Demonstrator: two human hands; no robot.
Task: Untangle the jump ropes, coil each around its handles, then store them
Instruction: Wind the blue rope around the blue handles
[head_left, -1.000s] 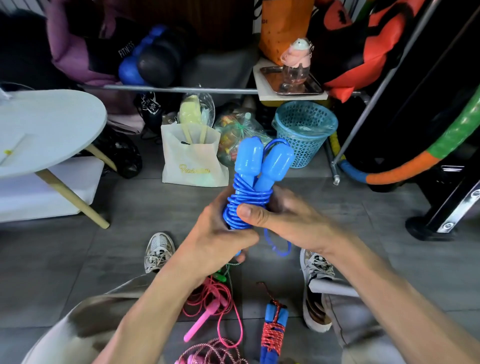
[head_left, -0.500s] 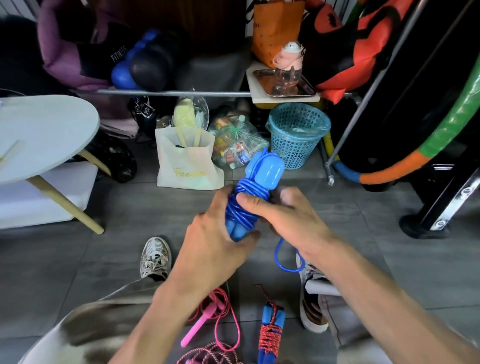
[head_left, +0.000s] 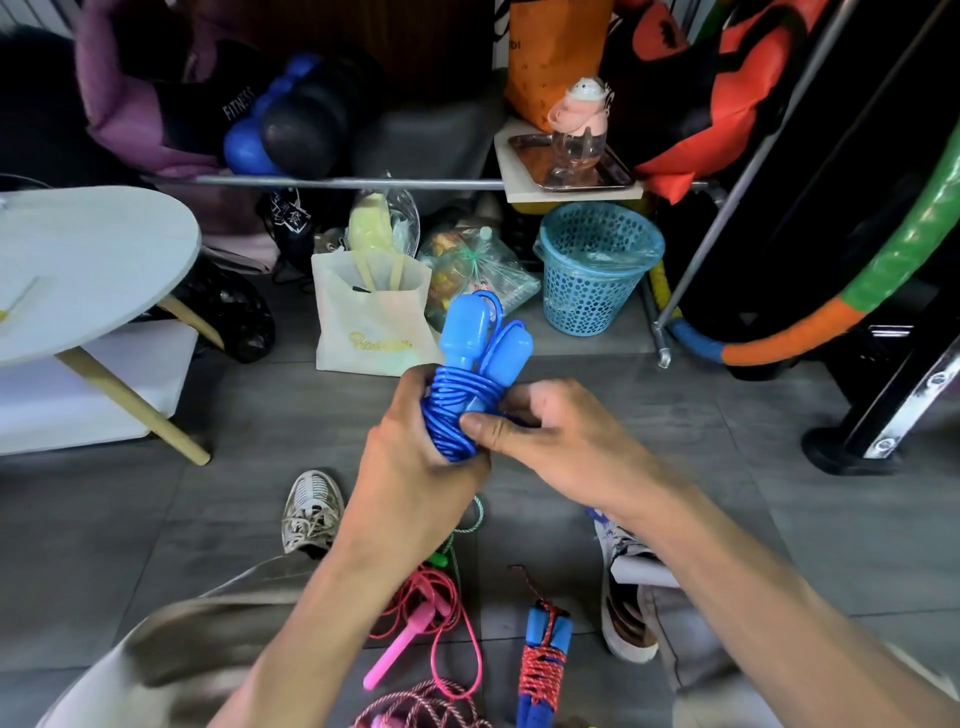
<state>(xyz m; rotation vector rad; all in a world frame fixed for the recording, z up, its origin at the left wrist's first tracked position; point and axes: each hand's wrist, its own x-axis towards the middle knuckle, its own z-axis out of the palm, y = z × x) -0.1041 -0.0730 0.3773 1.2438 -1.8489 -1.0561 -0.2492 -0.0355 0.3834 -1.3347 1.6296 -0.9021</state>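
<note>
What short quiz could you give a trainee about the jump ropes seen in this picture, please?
1. True or false: the blue jump rope is coiled around its two handles.
2. Which hand has its thumb pressed on the coil? A) the left hand B) the right hand
3. Fill in: the loose pink jump rope lies on the ____, left of the blue-handled rope with red cord.

Key: 1 true; 2 B; 3 floor.
</note>
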